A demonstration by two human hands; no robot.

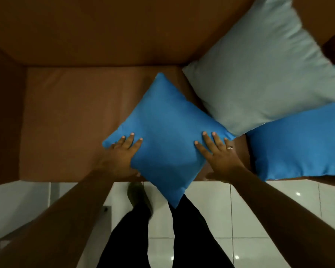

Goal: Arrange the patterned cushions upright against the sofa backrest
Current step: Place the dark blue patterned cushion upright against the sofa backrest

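Note:
A plain blue cushion (166,132) is turned like a diamond over the front edge of the brown sofa seat (70,117). My left hand (122,153) grips its left corner, fingers on top. My right hand (219,153), wearing a ring, grips its right corner. A pale grey cushion (263,70) leans against the backrest (114,29) at the right, overlapping the blue one's upper right edge. A second blue cushion (302,142) lies flat on the seat at the far right, partly under the grey one.
The sofa's left armrest (4,117) closes the seat on the left. White floor tiles (259,219) lie below the seat's front edge. My legs in dark trousers (184,238) stand close to the sofa.

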